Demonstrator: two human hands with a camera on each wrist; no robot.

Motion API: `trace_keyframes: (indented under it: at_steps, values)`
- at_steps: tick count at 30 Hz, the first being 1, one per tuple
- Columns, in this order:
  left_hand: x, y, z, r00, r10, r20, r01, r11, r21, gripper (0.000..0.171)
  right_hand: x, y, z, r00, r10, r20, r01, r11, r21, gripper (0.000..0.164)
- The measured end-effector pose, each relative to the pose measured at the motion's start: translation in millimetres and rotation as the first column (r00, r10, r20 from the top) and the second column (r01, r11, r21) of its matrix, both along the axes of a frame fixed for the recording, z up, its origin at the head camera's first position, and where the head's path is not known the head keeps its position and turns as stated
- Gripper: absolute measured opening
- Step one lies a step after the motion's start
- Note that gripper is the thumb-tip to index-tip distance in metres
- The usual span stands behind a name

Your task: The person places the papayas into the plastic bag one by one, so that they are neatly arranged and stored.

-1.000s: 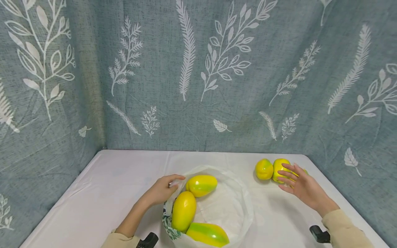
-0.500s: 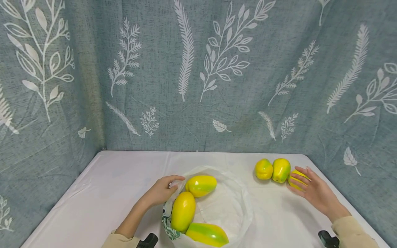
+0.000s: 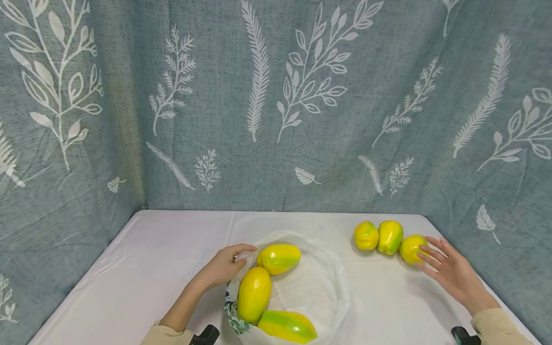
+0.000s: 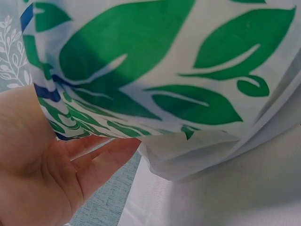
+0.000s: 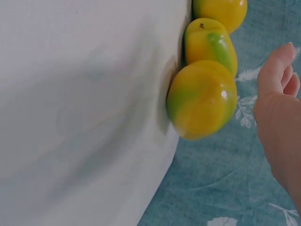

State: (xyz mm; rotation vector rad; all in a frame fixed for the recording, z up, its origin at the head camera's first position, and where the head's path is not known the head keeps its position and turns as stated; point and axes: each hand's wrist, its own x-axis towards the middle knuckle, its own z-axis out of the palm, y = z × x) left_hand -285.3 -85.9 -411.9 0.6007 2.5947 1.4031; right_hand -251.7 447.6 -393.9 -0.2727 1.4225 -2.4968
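Observation:
A white plastic bag with printed green leaves stands with its mouth spread wide. Inside it lie three yellow-green papaya-like fruits: one at the back, one at the left and one at the front. At the bag's left rim my left hand holds the edge between thumb and fingers; in the left wrist view the printed wall hides the fingertips. My right hand, fingers spread and gently bent, is beside the rightmost loose fruit. The right wrist view shows a gap between that hand and the fruit.
Two more such fruits, a left one and a middle one, sit in a row with the rightmost one near the back right of the white-covered table. A blue-grey leaf-patterned curtain encloses the back and sides.
My right hand has moved right and toward me, from in front of the loose fruits to beside the rightmost one, uncovering them. The left hand and the bag look unchanged.

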Motion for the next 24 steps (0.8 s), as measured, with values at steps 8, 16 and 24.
trace_keyframes:
  at_steps: [8, 16, 24]
  values:
    - [-0.1, 0.9, 0.0, 1.0, 0.005, 0.0, -0.005, 1.0, -0.003, 0.035, 3.0, 12.7, -2.6, 0.981, -0.155, 0.119, 0.148, 0.987, 0.067, 0.03]
    - [0.2, 1.5, -0.4, 1.0, 0.017, 0.006, -0.017, 1.0, -0.002, 0.035, 3.8, 21.2, -8.6, 0.945, -0.253, 0.208, 0.23, 0.965, 0.13, 0.026]
    - [0.3, 2.0, 0.3, 1.0, 0.017, 0.006, -0.017, 1.0, 0.0, 0.036, -1.7, 23.3, -11.4, 0.858, -0.384, 0.341, 0.322, 0.919, 0.225, 0.018]
